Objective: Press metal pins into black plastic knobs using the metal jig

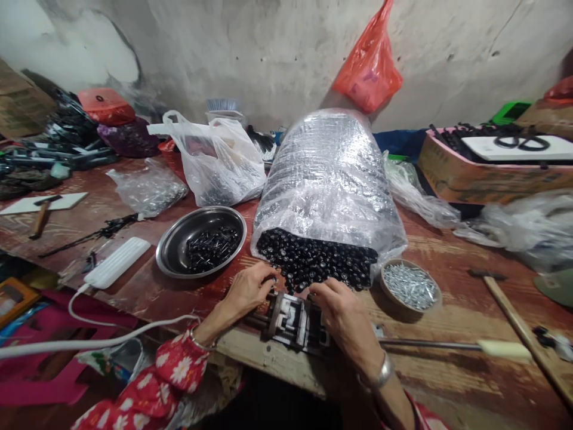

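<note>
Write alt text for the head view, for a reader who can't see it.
A person's left hand and right hand are at either side of a small fixture on a worn table. Beyond it, a big plastic bag opens on black parts, between a steel bowl on the left and a tub of silvery pieces.

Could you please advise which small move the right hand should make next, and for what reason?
Probably the right hand should pinch one black round piece from the mouth of the plastic bag: its fingertips are close to the loose pieces there, and the metal jig sits close by.
</note>
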`<move>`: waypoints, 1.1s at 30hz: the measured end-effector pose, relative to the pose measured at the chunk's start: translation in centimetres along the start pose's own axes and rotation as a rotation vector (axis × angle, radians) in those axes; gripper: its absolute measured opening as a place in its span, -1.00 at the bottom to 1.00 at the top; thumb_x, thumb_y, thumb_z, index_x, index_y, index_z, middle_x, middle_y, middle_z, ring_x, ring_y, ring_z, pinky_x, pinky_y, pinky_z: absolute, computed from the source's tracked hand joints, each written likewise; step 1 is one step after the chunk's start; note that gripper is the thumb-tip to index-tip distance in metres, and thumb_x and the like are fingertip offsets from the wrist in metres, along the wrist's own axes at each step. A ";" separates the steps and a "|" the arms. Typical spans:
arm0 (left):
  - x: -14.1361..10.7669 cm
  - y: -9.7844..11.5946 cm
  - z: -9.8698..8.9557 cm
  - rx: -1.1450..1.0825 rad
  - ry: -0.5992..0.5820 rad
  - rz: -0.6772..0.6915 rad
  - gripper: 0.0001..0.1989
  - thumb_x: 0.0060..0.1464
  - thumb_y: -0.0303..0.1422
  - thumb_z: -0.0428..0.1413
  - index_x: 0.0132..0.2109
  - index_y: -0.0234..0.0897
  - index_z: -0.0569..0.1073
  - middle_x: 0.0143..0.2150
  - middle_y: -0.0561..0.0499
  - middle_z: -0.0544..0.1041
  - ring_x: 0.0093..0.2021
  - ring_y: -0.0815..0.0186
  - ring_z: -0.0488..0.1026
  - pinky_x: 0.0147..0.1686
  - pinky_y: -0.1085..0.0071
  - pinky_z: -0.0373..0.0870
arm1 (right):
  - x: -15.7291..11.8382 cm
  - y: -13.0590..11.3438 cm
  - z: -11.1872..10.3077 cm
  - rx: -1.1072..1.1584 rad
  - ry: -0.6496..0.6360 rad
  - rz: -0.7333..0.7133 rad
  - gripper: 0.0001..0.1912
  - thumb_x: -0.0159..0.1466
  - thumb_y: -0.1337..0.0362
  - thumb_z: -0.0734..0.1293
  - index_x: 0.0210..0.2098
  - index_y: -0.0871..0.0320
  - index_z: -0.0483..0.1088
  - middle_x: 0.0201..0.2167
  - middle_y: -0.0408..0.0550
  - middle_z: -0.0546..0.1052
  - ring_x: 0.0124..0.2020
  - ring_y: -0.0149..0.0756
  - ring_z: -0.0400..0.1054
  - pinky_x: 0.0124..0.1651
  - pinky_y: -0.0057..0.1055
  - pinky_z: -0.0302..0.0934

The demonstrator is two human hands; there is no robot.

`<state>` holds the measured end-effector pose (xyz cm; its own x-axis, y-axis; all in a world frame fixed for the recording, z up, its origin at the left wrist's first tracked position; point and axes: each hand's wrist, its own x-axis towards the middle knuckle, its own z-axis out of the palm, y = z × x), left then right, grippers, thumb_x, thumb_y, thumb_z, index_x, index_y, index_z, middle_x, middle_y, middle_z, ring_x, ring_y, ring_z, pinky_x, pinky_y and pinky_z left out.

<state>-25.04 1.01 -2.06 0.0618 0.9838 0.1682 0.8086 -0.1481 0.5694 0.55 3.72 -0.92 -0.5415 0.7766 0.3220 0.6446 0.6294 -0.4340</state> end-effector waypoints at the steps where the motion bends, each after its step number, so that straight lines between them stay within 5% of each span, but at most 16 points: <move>1: 0.4 -0.1 0.0 0.027 -0.021 -0.028 -0.80 0.22 -0.46 0.10 -0.11 -0.19 0.62 -0.11 -0.02 0.64 -0.09 0.24 0.56 -0.04 0.38 0.41 | 0.8 0.1 0.2 -0.026 -0.043 -0.009 -0.80 0.45 0.31 0.25 -0.16 -0.01 0.52 -0.31 -0.14 0.49 -0.30 -0.32 0.38 -0.28 -0.37 0.15; 7: 1.6 -0.8 -0.2 0.062 -0.086 -0.041 -0.85 0.17 -0.42 0.17 -0.23 -0.16 0.66 -0.25 0.02 0.65 -0.22 0.27 0.55 -0.17 0.42 0.36 | 3.6 0.4 2.2 -0.224 -0.155 -0.036 -0.80 0.36 0.39 0.32 -0.24 -0.06 0.52 -0.37 -0.20 0.49 -0.40 -0.38 0.35 -0.42 -0.36 -0.09; 11: 1.5 -0.8 -0.1 0.043 -0.073 -0.023 -0.86 0.17 -0.44 0.16 -0.22 -0.19 0.64 -0.26 0.03 0.63 -0.26 0.29 0.52 -0.21 0.44 0.33 | 3.5 0.4 2.5 -0.197 -0.135 -0.012 -0.85 0.40 0.34 0.29 -0.24 0.01 0.49 -0.31 -0.18 0.50 -0.37 -0.38 0.36 -0.39 -0.38 -0.04; 24: 0.8 -0.8 1.5 -0.139 0.058 -0.009 -0.84 0.17 -0.47 0.14 -0.12 -0.27 0.58 -0.21 0.03 0.61 -0.32 0.39 0.46 -0.28 0.49 0.32 | -1.9 1.2 -0.5 0.180 0.182 0.096 -0.91 0.45 0.29 0.24 -0.13 0.09 0.38 -0.23 -0.04 0.52 -0.19 -0.23 0.41 -0.09 -0.31 0.28; 29: -0.1 0.2 0.6 -0.248 0.155 0.111 -0.86 0.25 -0.40 0.15 -0.12 -0.27 0.60 -0.21 -0.01 0.60 -0.34 0.39 0.45 -0.31 0.48 0.34 | -3.4 0.4 -0.8 0.230 0.176 0.039 -0.86 0.45 0.34 0.26 -0.03 0.07 0.41 -0.17 -0.05 0.55 -0.14 -0.22 0.40 -0.07 -0.29 0.29; 33: -1.2 2.0 -0.2 -0.281 0.047 0.247 -0.88 0.28 -0.40 0.16 -0.10 -0.26 0.58 -0.20 -0.03 0.61 -0.21 0.32 0.52 -0.16 0.40 0.41 | -3.9 -0.4 -0.2 0.131 0.131 0.009 -0.87 0.45 0.36 0.25 -0.10 0.07 0.43 -0.19 -0.03 0.53 -0.16 -0.16 0.32 -0.11 -0.24 0.22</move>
<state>-23.61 -0.55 -0.92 0.2028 0.9102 0.3611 0.5803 -0.4088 0.7044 2.57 0.43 -1.83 -0.4556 0.7845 0.4206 0.5687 0.6200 -0.5405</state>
